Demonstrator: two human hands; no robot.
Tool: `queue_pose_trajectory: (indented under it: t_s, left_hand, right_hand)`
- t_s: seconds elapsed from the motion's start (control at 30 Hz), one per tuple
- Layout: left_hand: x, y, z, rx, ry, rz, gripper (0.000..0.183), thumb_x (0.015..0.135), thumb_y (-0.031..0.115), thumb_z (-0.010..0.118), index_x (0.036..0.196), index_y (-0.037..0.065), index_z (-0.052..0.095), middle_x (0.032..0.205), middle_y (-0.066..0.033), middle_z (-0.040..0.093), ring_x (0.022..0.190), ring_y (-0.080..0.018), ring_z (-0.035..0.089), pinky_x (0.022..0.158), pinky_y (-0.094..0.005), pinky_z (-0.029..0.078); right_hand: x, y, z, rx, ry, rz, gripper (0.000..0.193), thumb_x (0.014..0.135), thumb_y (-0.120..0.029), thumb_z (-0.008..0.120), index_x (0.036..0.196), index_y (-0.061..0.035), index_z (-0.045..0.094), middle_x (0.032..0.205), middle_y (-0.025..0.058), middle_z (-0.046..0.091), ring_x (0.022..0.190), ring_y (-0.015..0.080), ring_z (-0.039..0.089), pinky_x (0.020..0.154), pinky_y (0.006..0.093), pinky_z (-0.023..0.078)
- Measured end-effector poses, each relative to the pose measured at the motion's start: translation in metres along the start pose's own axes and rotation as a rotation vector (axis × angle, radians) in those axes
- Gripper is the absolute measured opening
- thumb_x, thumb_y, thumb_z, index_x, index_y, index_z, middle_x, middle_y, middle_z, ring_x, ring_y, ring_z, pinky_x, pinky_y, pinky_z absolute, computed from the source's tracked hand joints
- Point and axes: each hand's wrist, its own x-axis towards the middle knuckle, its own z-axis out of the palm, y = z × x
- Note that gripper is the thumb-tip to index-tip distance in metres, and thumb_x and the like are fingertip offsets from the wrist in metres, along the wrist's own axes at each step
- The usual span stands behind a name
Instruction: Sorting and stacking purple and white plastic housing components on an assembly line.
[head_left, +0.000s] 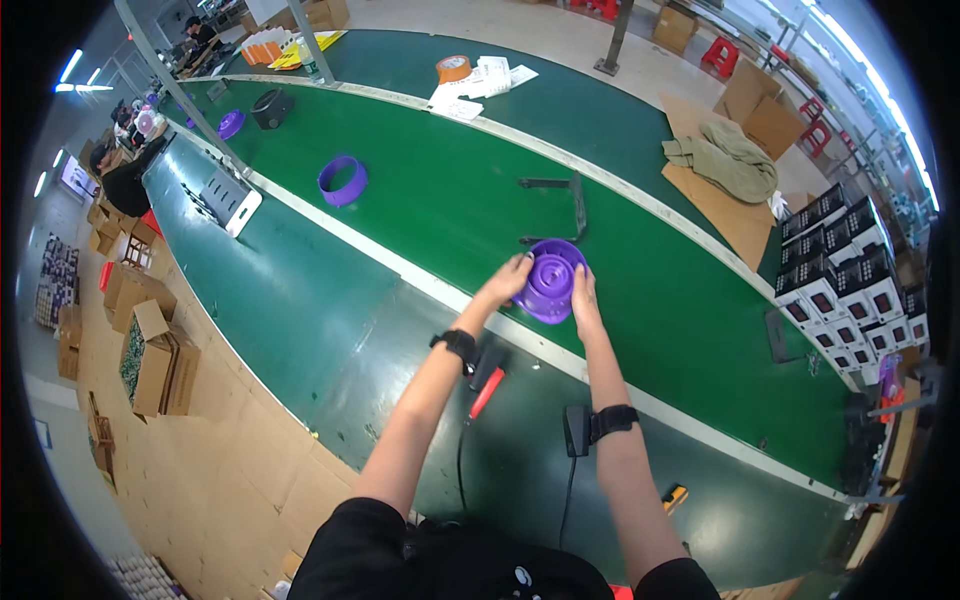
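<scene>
Over the near side of the green conveyor belt (pixel 440 215), both my hands hold a purple round plastic housing (pixel 549 284) with concentric rings inside. My left hand (pixel 508 279) grips its left rim, and my right hand (pixel 586 297) presses on its right side, fingers along the edge. Just behind the housing lies a black U-shaped bracket (pixel 579 205), flat on the belt. Farther left on the belt stands a purple ring (pixel 343 181). Beside my left wrist is a red stick-like handle with a cord (pixel 487 393). Black bands with small boxes are strapped on both wrists.
A yellow-and-black cutter (pixel 676 498) lies near my right forearm. Stacked black-and-white boxes (pixel 835 270) stand at the right. Across the belt are orange tape (pixel 453 69), papers (pixel 490 78) and a greenish cloth (pixel 725 162) on cardboard. A slotted metal plate (pixel 232 203) sits at the left.
</scene>
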Motion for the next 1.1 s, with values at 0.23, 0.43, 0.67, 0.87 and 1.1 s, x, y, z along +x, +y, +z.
queue_pose_trajectory:
  t_s: [0.23,0.43,0.67,0.87,1.1]
  left_hand:
    - [0.025,-0.122,-0.042,0.256,0.54,0.247,0.05,0.087,0.046,0.042,0.116,0.006,0.051,0.114,-0.019,0.052,0.106,-0.0317,0.049,0.09,-0.0401,0.039]
    - [-0.059,-0.021,0.014,-0.115,0.355,0.393,0.059,0.084,0.047,0.052,0.125,0.006,0.044,0.117,-0.0161,0.051,0.108,-0.026,0.051,0.093,-0.0323,0.038]
    - [-0.216,0.049,0.022,-0.201,0.414,0.836,0.05,0.088,0.028,0.052,0.13,0.005,0.037,0.129,-0.0129,0.04,0.108,-0.0185,0.044,0.091,-0.0316,0.036]
    - [-0.365,0.073,0.048,0.317,0.865,0.854,0.057,0.08,0.036,0.06,0.128,0.013,0.039,0.139,-0.0189,0.02,0.121,-0.0332,0.03,0.093,-0.042,0.035]
    - [-0.484,0.05,0.106,-0.158,0.908,0.938,0.071,0.074,0.043,0.061,0.122,0.002,0.029,0.126,-0.0188,0.026,0.116,-0.0296,0.034,0.094,-0.0376,0.034]
  right_hand:
    - [-0.031,0.03,0.116,0.585,-0.058,-0.02,0.063,0.089,-0.054,0.033,0.129,-0.0059,0.034,0.128,0.0081,0.041,0.116,0.0194,0.041,0.099,0.0333,0.032]
    - [-0.058,-0.001,0.036,0.828,-0.055,-0.162,0.065,0.09,-0.053,0.026,0.134,-0.0058,0.029,0.135,0.0122,0.034,0.125,0.0243,0.033,0.104,0.0376,0.025]
    - [-0.183,-0.144,0.003,0.79,0.074,-0.465,0.06,0.09,-0.046,0.025,0.133,-0.0041,0.029,0.134,0.0183,0.032,0.123,0.032,0.035,0.102,0.043,0.031]
    - [-0.269,-0.164,-0.033,1.103,-0.16,-0.487,0.06,0.09,-0.045,0.028,0.13,-0.0004,0.032,0.131,0.0162,0.037,0.12,0.0291,0.038,0.099,0.0392,0.033]
    - [-0.388,-0.178,-0.065,0.99,-0.566,-0.577,0.065,0.088,-0.042,0.019,0.136,0.0009,0.018,0.136,0.0184,0.027,0.124,0.0322,0.031,0.102,0.0435,0.029]
